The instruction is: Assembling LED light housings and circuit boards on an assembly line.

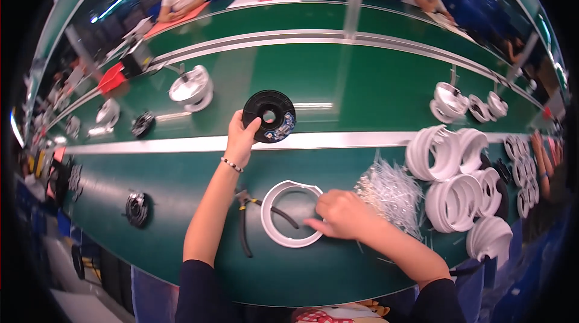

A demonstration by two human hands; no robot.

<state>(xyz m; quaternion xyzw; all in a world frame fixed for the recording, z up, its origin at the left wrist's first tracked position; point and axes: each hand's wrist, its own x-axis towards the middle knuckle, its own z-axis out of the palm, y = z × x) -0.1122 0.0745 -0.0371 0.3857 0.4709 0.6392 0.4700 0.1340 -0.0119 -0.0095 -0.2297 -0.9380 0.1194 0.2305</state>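
Note:
My left hand (241, 136) is raised over the bench and pinches the edge of a black round plastic disc (256, 106). The disc has a central hole and a patch of circuit board at its lower right. Below it, a white plastic ring (269, 222) lies on the green bench mat. My right hand (347, 214) is at the right side of this ring, fingers curled at its rim and thumb over the opening; the fingertips are partly hidden. Pliers with black handles (244, 229) lie beside the ring, one handle reaching inside it.
A heap of clear cable ties (392, 193) lies right of my hand, near stacked white rings (452, 202). A black coil-like part (137, 209) is at left. Beyond a white rail (338, 140), a green conveyor (362, 94) carries white housings (192, 88). People sit across.

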